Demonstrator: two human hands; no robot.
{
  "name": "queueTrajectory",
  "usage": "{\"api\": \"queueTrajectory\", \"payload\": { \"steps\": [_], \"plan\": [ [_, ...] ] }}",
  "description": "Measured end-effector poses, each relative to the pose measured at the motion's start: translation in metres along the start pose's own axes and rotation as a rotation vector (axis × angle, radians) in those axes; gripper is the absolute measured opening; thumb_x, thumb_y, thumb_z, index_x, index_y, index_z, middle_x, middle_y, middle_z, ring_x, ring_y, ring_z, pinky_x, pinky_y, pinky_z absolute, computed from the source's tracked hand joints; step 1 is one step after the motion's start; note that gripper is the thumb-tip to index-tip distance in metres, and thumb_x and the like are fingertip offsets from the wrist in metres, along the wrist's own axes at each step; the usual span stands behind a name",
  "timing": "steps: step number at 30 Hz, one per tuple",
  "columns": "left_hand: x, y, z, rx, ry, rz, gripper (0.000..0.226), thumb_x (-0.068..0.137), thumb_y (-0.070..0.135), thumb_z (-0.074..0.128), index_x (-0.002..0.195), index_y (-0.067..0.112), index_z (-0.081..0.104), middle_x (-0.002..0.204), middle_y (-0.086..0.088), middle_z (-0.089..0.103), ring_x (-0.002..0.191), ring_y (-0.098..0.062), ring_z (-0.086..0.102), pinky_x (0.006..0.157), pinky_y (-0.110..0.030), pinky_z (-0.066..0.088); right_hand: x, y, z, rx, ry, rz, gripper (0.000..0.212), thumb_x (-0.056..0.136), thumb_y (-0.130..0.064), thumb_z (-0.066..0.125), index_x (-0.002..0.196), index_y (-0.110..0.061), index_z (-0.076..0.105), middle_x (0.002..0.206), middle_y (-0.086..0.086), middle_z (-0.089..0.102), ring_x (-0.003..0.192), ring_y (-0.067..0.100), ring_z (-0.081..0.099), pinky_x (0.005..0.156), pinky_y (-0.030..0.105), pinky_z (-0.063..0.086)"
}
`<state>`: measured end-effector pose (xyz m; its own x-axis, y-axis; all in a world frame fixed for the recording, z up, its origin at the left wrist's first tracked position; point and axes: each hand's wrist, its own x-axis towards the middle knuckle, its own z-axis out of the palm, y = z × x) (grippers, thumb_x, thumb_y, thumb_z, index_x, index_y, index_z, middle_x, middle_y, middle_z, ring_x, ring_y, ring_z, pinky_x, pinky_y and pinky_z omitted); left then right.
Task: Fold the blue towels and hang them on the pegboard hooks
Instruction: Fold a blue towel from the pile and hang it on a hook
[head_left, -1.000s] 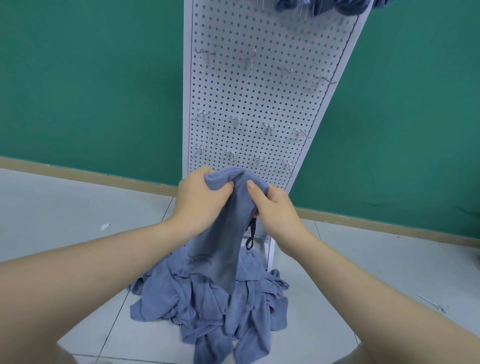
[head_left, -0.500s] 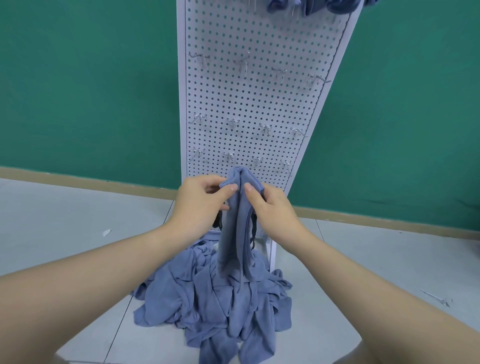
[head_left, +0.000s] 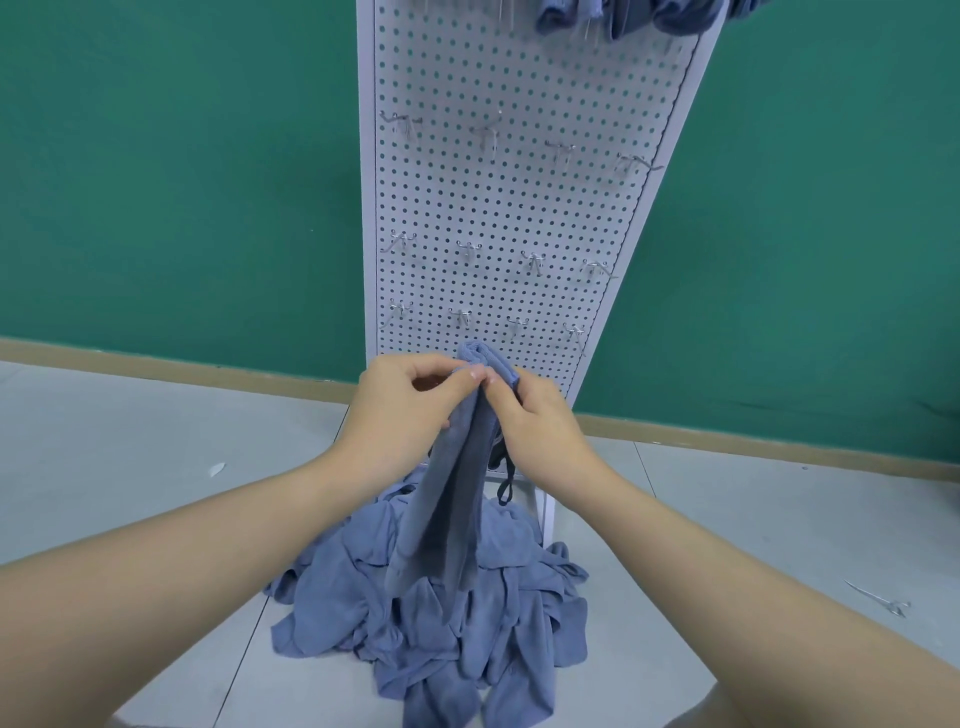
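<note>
Blue towel (head_left: 452, 499), folded into a long narrow strip, hangs from our two hands in front of the lower part of the pegboard (head_left: 519, 208). We pinch its upper end between thumb and fingers of our left hand (head_left: 410, 405), and our right hand (head_left: 540, 426) grips the same end from the other side, fingers curled round the cloth. The thumbs of both hands meet at the fold, and a rounded bit of the towel sticks up just above them. The strip's lower end reaches down to the pile of blue towels (head_left: 441, 623) heaped on the floor (head_left: 130, 467) at the foot of the board. A dark loop (head_left: 505, 486) dangles below our right hand, beside the strip.

We see the white pegboard standing upright against the green wall (head_left: 182, 182), with three rows of bare metal hooks (head_left: 535, 260) across it. At the very top edge some blue towels already hung (head_left: 623, 15) show partly, cut off by the frame. A loose metal hook (head_left: 883, 603) lies on the floor well off to the right, and a small white scrap (head_left: 217, 469) lies on the floor to the left.
</note>
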<state>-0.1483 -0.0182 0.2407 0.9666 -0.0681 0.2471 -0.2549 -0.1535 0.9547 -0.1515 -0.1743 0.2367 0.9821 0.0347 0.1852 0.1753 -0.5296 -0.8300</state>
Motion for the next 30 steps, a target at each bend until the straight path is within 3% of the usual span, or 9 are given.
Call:
{"api": "queueTrajectory", "payload": {
  "steps": [4, 9, 12, 17, 19, 22, 25, 27, 30],
  "plan": [
    [0.002, -0.005, -0.004, -0.012, -0.054, -0.029, 0.030, 0.105, 0.018, 0.056, 0.090, 0.014, 0.082, 0.083, -0.014, 0.074, 0.071, -0.019, 0.067, 0.079, -0.047, 0.061, 0.000, -0.001, 0.000, 0.022, 0.001, 0.014, 0.038, 0.110, -0.034, 0.045, 0.076, -0.016, 0.045, 0.064, -0.005, 0.039, 0.054, 0.007, 0.033, 0.055, 0.027, 0.030],
    [0.000, -0.003, -0.003, -0.056, -0.103, 0.000, 0.040, 0.102, -0.005, 0.053, 0.097, 0.029, 0.075, 0.081, 0.009, 0.077, 0.077, -0.007, 0.073, 0.077, -0.031, 0.063, 0.000, -0.002, 0.001, 0.084, -0.071, 0.013, 0.045, 0.103, -0.052, 0.041, 0.097, -0.013, 0.063, 0.083, 0.005, 0.062, 0.077, 0.016, 0.056, 0.079, 0.045, 0.050],
    [-0.001, -0.002, -0.004, -0.115, -0.100, -0.006, 0.025, 0.098, -0.003, 0.063, 0.098, 0.020, 0.074, 0.081, 0.005, 0.075, 0.072, -0.011, 0.073, 0.069, -0.021, 0.059, -0.002, -0.004, 0.001, 0.124, -0.107, 0.009, 0.041, 0.108, -0.047, 0.041, 0.103, -0.015, 0.065, 0.092, 0.004, 0.067, 0.086, 0.013, 0.058, 0.089, 0.041, 0.051],
    [0.000, -0.001, -0.005, -0.165, -0.090, -0.061, 0.018, 0.092, -0.011, 0.062, 0.099, 0.005, 0.063, 0.088, -0.013, 0.061, 0.060, -0.020, 0.067, 0.057, -0.034, 0.061, -0.006, -0.005, -0.001, 0.040, -0.155, -0.039, 0.031, 0.104, -0.053, 0.050, 0.101, -0.026, 0.065, 0.075, -0.012, 0.058, 0.064, 0.002, 0.049, 0.063, 0.023, 0.042],
    [0.004, 0.000, -0.010, -0.184, -0.122, -0.112, 0.013, 0.093, -0.004, 0.068, 0.103, 0.004, 0.065, 0.086, -0.010, 0.061, 0.061, -0.019, 0.066, 0.051, -0.035, 0.060, -0.006, -0.006, 0.000, 0.062, -0.147, -0.032, 0.049, 0.103, -0.058, 0.047, 0.099, -0.013, 0.065, 0.070, -0.003, 0.052, 0.063, 0.007, 0.045, 0.061, 0.033, 0.041],
    [0.013, -0.002, -0.023, -0.166, -0.125, -0.113, 0.011, 0.094, 0.006, 0.072, 0.104, 0.008, 0.070, 0.084, -0.005, 0.063, 0.065, -0.016, 0.062, 0.049, -0.031, 0.055, -0.005, -0.008, 0.000, 0.108, -0.123, -0.012, 0.076, 0.090, -0.070, 0.041, 0.112, 0.000, 0.062, 0.084, 0.024, 0.056, 0.075, 0.019, 0.049, 0.073, 0.040, 0.045],
    [0.022, -0.007, -0.035, -0.107, -0.130, -0.113, 0.020, 0.092, 0.016, 0.076, 0.110, 0.018, 0.068, 0.090, -0.003, 0.064, 0.077, -0.012, 0.061, 0.064, -0.031, 0.055, -0.005, -0.009, 0.000, 0.175, -0.156, -0.022, 0.053, 0.102, -0.060, 0.043, 0.116, -0.017, 0.070, 0.096, 0.026, 0.065, 0.080, 0.018, 0.054, 0.078, 0.040, 0.049],
    [0.025, -0.010, -0.039, -0.084, -0.220, -0.131, 0.027, 0.093, 0.024, 0.076, 0.119, 0.023, 0.068, 0.108, -0.004, 0.072, 0.094, -0.011, 0.067, 0.081, -0.032, 0.057, -0.006, -0.009, -0.002, 0.201, -0.182, -0.041, 0.028, 0.110, -0.043, 0.042, 0.114, -0.036, 0.070, 0.101, 0.006, 0.075, 0.090, 0.012, 0.064, 0.090, 0.039, 0.054],
    [0.022, -0.009, -0.040, -0.064, -0.323, -0.095, 0.017, 0.100, 0.022, 0.066, 0.114, 0.017, 0.074, 0.113, 0.000, 0.077, 0.101, -0.008, 0.069, 0.087, -0.025, 0.056, -0.005, -0.010, -0.003, 0.229, -0.194, -0.036, 0.027, 0.111, -0.035, 0.043, 0.118, -0.034, 0.069, 0.116, -0.001, 0.077, 0.113, 0.013, 0.069, 0.103, 0.035, 0.052]
  ]
}}
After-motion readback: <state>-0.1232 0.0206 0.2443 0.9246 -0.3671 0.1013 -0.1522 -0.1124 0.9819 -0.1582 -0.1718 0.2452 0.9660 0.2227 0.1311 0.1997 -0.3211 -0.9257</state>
